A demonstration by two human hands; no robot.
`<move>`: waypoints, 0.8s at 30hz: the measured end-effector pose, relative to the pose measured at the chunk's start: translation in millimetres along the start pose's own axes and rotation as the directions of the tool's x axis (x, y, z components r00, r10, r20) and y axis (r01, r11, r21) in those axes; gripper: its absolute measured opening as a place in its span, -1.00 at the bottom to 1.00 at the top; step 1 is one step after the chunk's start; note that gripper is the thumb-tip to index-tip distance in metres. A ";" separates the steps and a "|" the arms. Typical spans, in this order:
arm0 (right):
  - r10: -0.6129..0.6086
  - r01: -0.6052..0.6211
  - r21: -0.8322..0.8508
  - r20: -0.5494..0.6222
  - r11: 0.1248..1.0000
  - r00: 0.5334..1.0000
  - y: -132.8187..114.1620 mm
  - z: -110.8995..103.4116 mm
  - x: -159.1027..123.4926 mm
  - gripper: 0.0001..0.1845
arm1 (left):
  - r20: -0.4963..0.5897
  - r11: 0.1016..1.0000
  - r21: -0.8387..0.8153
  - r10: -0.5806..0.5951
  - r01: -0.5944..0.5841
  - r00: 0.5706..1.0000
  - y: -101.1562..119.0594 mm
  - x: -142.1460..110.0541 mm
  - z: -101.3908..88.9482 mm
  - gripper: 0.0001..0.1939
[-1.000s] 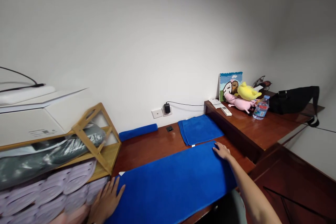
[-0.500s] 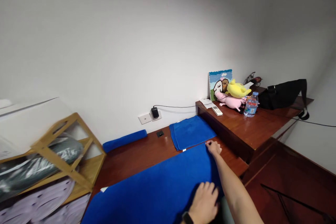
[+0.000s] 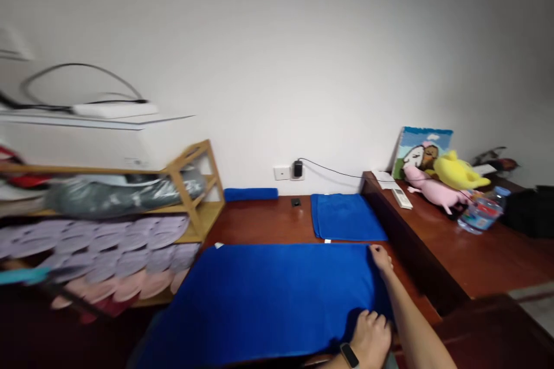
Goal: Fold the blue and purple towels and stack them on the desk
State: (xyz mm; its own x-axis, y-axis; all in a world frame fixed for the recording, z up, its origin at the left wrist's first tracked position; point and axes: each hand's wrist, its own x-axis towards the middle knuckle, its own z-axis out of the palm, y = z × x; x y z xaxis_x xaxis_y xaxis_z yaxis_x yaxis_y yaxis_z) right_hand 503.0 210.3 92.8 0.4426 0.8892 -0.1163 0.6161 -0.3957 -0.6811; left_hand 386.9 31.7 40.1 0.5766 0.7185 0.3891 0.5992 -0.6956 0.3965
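We see the left hand (image 3: pixel 367 337) and right hand (image 3: pixel 381 258) pressing open on the long blue microfibre towel (image 3: pixel 264 300) (neither gripping), so a careless push could slide it off the reddish-brown wooden bench (image 3: pixel 259 219)

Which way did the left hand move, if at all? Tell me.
Yes: the left hand moved rightward along the blue towel's near edge, away from the bamboo shelf.

free: wooden desk top (image 3: pixel 259 220) behind blue towel (image 3: pixel 268 300) | obstacles: bamboo rack (image 3: pixel 203 213) left, raised wooden shelf (image 3: pixel 411 242) right
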 end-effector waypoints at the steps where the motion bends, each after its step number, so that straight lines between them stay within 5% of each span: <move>1: -0.039 0.038 0.042 0.022 0.998 0.999 -5.1 -5.1 -5.1 -0.67 | -0.018 0.998 0.009 -0.067 0.068 0.998 -0.8 -5.5 -7.7 -0.80; 5: -0.201 0.177 0.226 0.087 0.958 0.976 -41.7 -7.1 -32.7 -0.65 | -0.085 0.931 -0.113 -0.356 0.346 0.931 -9.6 -33.3 -62.9 -0.83; 9: -0.374 0.270 0.394 0.215 0.878 0.902 -113.8 22.7 -65.5 -0.51 | -0.225 0.844 -0.319 -0.509 0.431 0.831 -25.2 -77.6 -153.1 -0.84; 13: -0.552 0.357 0.484 0.355 0.799 0.755 -218.8 86.7 -108.2 -0.43 | -0.453 0.847 -0.341 -0.527 0.407 0.719 -42.1 -148.9 -255.1 -0.86; 16: -0.633 0.433 0.473 0.452 0.767 0.628 -297.7 160.3 -158.4 -0.49 | -0.609 0.828 -0.283 -0.545 0.484 0.576 -63.2 -217.1 -313.9 -0.82; 20: -0.640 0.578 0.327 0.587 0.748 0.496 -362.6 263.2 -238.3 -0.66 | -0.678 0.660 -0.190 -0.624 0.727 0.389 -114.9 -310.3 -339.7 -0.69; 24: -0.621 0.739 0.112 0.633 0.664 0.462 -370.7 325.0 -289.0 -0.83 | -0.655 0.459 -0.123 -0.703 0.880 0.275 -170.0 -379.9 -317.3 -0.69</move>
State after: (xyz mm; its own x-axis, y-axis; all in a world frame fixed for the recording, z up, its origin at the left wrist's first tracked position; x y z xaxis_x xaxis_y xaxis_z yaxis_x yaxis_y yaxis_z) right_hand -65.1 174.7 144.0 -0.5906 0.8022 -0.0882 0.6635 0.4204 -0.6190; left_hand -110.3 -124.5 88.7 -0.6266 0.6842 0.3731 0.7142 0.3126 0.6263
